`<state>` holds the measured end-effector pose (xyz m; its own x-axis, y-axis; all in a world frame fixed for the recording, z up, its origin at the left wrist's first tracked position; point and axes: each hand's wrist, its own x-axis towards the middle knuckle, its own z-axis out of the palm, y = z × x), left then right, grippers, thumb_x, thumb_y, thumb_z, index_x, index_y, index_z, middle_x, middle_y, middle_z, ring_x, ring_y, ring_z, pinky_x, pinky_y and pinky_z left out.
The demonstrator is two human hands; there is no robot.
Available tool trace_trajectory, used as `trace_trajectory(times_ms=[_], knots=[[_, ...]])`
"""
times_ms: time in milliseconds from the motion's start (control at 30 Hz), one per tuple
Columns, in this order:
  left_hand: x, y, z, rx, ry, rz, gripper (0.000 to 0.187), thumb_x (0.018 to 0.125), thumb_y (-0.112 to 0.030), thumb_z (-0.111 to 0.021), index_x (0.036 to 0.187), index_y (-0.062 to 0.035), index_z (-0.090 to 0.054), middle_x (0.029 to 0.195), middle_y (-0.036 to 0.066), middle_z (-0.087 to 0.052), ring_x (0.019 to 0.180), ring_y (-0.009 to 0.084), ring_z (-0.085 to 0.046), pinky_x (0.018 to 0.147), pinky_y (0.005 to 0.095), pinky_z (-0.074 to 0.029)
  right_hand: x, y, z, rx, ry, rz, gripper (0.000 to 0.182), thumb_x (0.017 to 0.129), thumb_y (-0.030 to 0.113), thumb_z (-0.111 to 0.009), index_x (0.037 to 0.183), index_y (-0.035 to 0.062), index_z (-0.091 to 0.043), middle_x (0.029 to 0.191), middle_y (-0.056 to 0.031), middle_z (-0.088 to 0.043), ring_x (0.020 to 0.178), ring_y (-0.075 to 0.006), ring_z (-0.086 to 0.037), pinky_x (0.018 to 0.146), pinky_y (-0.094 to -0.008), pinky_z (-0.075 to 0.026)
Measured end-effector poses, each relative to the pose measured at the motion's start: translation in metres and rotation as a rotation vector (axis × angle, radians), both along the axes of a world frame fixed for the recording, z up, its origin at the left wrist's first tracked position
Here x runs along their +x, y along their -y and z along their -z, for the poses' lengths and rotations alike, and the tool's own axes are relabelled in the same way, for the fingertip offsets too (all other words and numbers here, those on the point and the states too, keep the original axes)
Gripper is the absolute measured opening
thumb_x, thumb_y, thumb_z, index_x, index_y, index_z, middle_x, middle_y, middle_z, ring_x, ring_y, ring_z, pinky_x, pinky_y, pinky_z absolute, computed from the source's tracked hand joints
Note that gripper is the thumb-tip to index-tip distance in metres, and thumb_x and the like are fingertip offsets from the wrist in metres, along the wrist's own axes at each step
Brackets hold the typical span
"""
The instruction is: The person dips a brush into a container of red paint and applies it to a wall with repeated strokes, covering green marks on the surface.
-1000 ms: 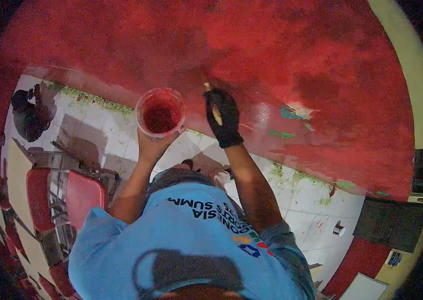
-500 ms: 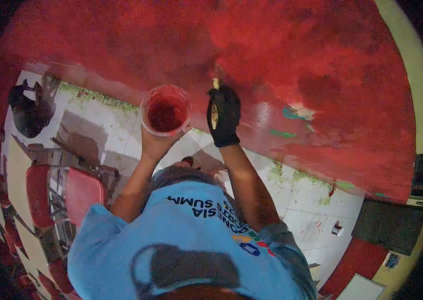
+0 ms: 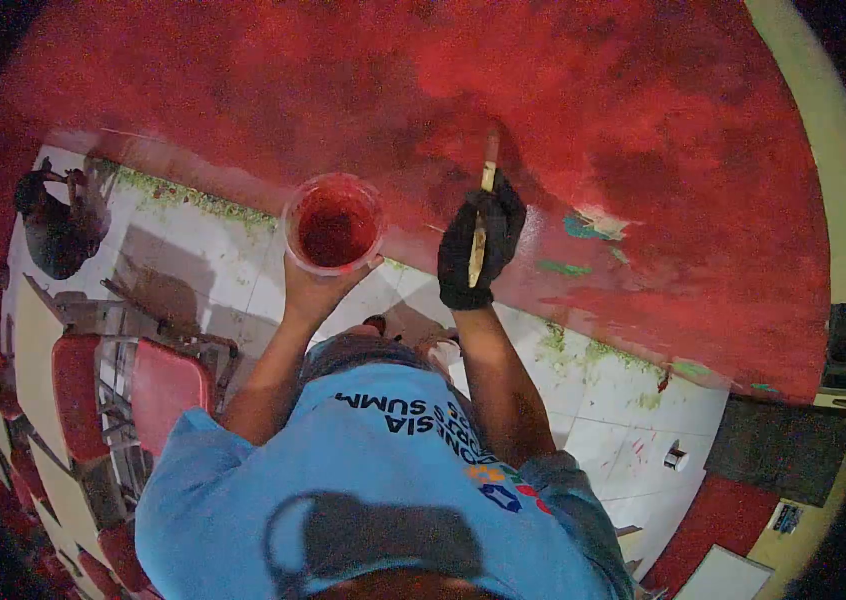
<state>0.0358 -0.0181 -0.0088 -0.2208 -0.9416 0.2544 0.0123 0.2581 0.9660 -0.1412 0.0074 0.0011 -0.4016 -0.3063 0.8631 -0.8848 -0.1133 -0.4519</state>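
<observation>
My left hand is wrapped round the lower side of a clear round container with red paint inside. In my right hand, which wears a black glove, is a paintbrush with a pale handle. Its bristles point up toward the red wall; whether they touch it I cannot tell. Right of the glove, green and pale patches show in the red surface.
White floor tiles with green specks run along the wall's foot. At the left, another person crouches near red chairs with pale desk tops. A small cup stands on the floor at the right, near a dark mat.
My right hand has moved to the right with the brush, whose pale handle and tip now show more clearly. The container in my left hand has hardly moved.
</observation>
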Motion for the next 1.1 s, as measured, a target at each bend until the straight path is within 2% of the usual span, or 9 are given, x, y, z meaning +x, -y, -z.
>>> trace_trajectory(times_ms=[67,167,200,300,333,467,567,767,1100], knots=[[0.001,-0.001,0.002,-0.007,0.021,-0.007,0.069,0.054,-0.010,-0.082,0.113,-0.0033,-0.046,0.104,0.009,-0.057,0.095,0.0195,-0.056,0.086,0.0330,-0.045,0.017,0.001,-0.005,-0.131,0.546,-0.168,0.020,0.072,-0.002,-0.061,0.091,0.0025,-0.056,0.098,-0.0124,-0.054,0.089,-0.0256,-0.052,0.077,-0.0330,-0.044],[0.001,0.000,-0.002,-0.009,0.030,-0.005,0.071,0.053,-0.010,-0.082,0.113,-0.0032,-0.045,0.107,0.009,-0.056,0.096,0.0199,-0.056,0.086,0.0330,-0.045,0.015,0.016,0.020,0.070,0.452,-0.202,0.023,0.072,0.000,-0.063,0.094,0.0028,-0.055,0.098,-0.0086,-0.054,0.092,-0.0191,-0.051,0.076,-0.0299,-0.043],[0.000,0.000,-0.003,-0.013,0.030,-0.002,0.071,0.053,-0.010,-0.082,0.113,-0.0032,-0.045,0.107,0.009,-0.056,0.096,0.0199,-0.056,0.086,0.0330,-0.045,0.008,0.019,0.022,0.333,0.133,-0.088,0.025,0.073,0.002,-0.062,0.097,0.0034,-0.055,0.098,-0.0063,-0.054,0.089,-0.0167,-0.051,0.075,-0.0293,-0.043],[-0.001,0.000,-0.005,-0.048,0.085,-0.022,0.070,0.054,-0.009,-0.081,0.114,-0.0030,-0.045,0.109,0.010,-0.055,0.097,0.0198,-0.055,0.085,0.0335,-0.045,0.016,0.026,0.030,0.252,0.649,-0.513,0.026,0.074,0.004,-0.062,0.099,0.0030,-0.055,0.093,-0.0072,-0.055,0.085,-0.0187,-0.053,0.074,-0.0306,-0.044],[-0.001,0.001,-0.002,-0.049,0.071,-0.012,0.067,0.055,-0.009,-0.081,0.112,-0.0026,-0.045,0.106,0.010,-0.056,0.095,0.0194,-0.056,0.085,0.0334,-0.046,0.015,0.030,0.029,0.174,0.537,-0.515,0.024,0.072,0.003,-0.062,0.096,0.0041,-0.057,0.085,-0.0084,-0.058,0.077,-0.0231,-0.055,0.070,-0.0328,-0.044],[0.001,0.006,0.026,0.111,0.053,0.071,0.077,0.053,-0.014,-0.084,0.117,-0.0008,-0.042,0.111,0.013,-0.053,0.103,0.0227,-0.052,0.089,0.0345,-0.042,-0.012,0.017,0.005,0.153,-0.116,-0.459,0.019,0.071,0.001,-0.060,0.090,0.0048,-0.058,0.081,-0.0102,-0.058,0.075,-0.0254,-0.054,0.066,-0.0338,-0.044],[-0.002,0.001,0.010,0.125,0.029,0.094,0.078,0.053,-0.015,-0.084,0.117,-0.0007,-0.042,0.111,0.013,-0.053,0.103,0.0227,-0.052,0.089,0.0343,-0.042,-0.027,-0.005,-0.009,0.438,0.085,-0.152,0.014,0.072,0.000,-0.057,0.085,0.0044,-0.059,0.082,-0.0109,-0.058,0.076,-0.0277,-0.054,0.068,-0.0352,-0.044],[-0.006,-0.005,0.002,-0.030,0.044,0.061,0.078,0.053,-0.015,-0.084,0.117,-0.0008,-0.042,0.110,0.012,-0.054,0.101,0.0220,-0.053,0.088,0.0338,-0.042,-0.033,-0.056,-0.023,0.141,0.193,0.030,0.011,0.085,0.006,-0.051,0.095,0.0023,-0.055,0.085,-0.0065,-0.055,0.081,-0.0160,-0.052,0.073,-0.0290,-0.043],[-0.041,-0.023,0.002,0.047,-0.048,0.417,0.079,0.053,-0.012,-0.082,0.119,-0.0026,-0.038,0.112,0.010,-0.052,0.103,0.0211,-0.052,0.091,0.0349,-0.041,-0.022,-0.123,-0.095,0.130,0.578,-0.027,0.019,0.080,0.004,-0.058,0.098,0.0014,-0.052,0.094,-0.0064,-0.054,0.086,-0.0148,-0.052,0.074,-0.0266,-0.044]])
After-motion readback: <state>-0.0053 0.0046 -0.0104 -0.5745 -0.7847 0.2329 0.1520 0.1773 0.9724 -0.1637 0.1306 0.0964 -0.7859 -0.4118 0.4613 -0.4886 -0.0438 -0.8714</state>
